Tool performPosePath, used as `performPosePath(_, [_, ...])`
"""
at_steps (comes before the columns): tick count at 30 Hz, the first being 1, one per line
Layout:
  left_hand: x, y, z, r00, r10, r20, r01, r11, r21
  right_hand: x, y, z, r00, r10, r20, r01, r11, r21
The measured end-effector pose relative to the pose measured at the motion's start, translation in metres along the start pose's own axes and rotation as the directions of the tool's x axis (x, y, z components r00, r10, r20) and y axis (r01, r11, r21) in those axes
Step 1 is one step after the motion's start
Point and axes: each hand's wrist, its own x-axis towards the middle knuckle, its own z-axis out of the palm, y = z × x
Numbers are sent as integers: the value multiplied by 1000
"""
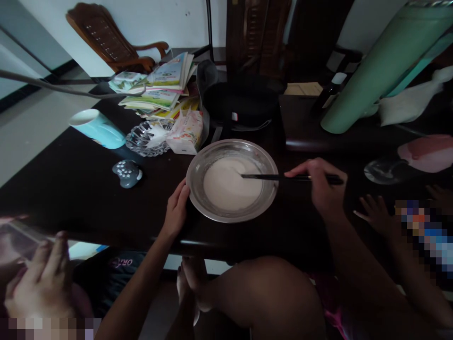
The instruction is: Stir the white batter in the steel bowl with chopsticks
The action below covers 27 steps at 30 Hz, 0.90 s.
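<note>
A wide metal bowl (196,182) stands on the dark table, partly filled with a thick off-white liquid (230,189) that looks like batter. My left hand (178,208) grips its left rim; the thumb shows there, and the other fingers are partly hidden. In my right hand (327,186), to the right of the bowl, is a pair of dark chopsticks (264,177), held almost level. They cross the bowl's right rim, and their tips dip into the liquid, where a faint swirl shows on the surface.
Behind the bowl are a tissue pack (187,134), a glass dish (148,139), stacked booklets (163,89) and a black bag (240,104). A blue cup (99,130) and grey gamepad-shaped object (127,173) stand left. A green cylinder (375,71) rises right. Other people's hands flank me.
</note>
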Motion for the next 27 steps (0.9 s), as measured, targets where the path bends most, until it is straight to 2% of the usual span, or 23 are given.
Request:
performPosePath(1, [0, -1, 0, 1000, -5, -1, 5, 1000, 3, 0, 0, 0, 998, 32, -51, -29, 998, 56])
performPosePath(2, [0, -1, 0, 1000, -10, -3, 10, 1000, 5, 0, 1, 0, 997, 56, -52, -51, 993, 103])
performPosePath(4, [0, -2, -1, 1000, -18, -14, 18, 1000, 4, -1, 0, 2, 994, 55, 97, -67, 990, 120])
performPosePath(6, [-1, -3, -1, 1000, -17, -22, 17, 1000, 1, -1, -1, 3, 961, 22, 277, -37, 998, 48])
performPosePath(7, [-1, -3, -1, 1000, -15, -22, 15, 1000, -1, -1, -2, 3, 951, 8, 310, -13, 1000, 13])
performPosePath(8, [-1, -2, -1, 1000, -15, -21, 15, 1000, -4, -1, -3, 2, 956, 0, 293, 3, 1000, -10])
performPosePath(10, [-1, -2, -1, 1000, -14, -18, 14, 1000, -4, -1, -4, 0, 989, 16, 148, -14, 1000, -14])
performPosePath(12, [-1, -1, -1, 1000, -11, -17, 11, 1000, -2, -1, -3, -1, 998, 63, 30, -64, 997, 35])
performPosePath(13, [-1, -1, 0, 1000, -7, -16, 7, 1000, 2, -2, -3, -1, 996, 81, 34, -83, 995, 60])
performPosePath(16, [0, -1, 0, 1000, -4, -15, 4, 1000, 9, -2, -3, 2, 964, 55, 259, -70, 996, 49])
performPosePath(18, [0, -1, 0, 1000, -5, -12, 5, 1000, 12, -1, -3, 2, 945, 27, 326, -27, 1000, -3])
performPosePath(19, [0, -1, 0, 1000, -4, -10, 4, 1000, 13, 0, -3, 2, 958, 26, 286, -20, 999, -25])
performPosePath(21, [0, 0, -1, 1000, 2, -4, -2, 1000, 18, 1, -2, 1, 993, 54, 102, -52, 998, -19])
performPosePath(23, [0, 1, 0, 1000, 2, -1, -2, 1000, 27, 1, -1, 1, 994, 109, -19, -108, 992, 60])
performPosePath(24, [0, 2, 0, 1000, 0, 0, 0, 999, 32, 0, 0, 2, 992, 125, -8, -124, 987, 98])
performPosePath(25, [0, 3, 0, 1000, -1, 3, 1, 999, 35, -1, 0, 2, 991, 122, 53, -127, 985, 117])
performPosePath(27, [0, 3, -1, 1000, -3, 4, 3, 1000, 29, -1, 0, 4, 969, 72, 234, -96, 991, 92])
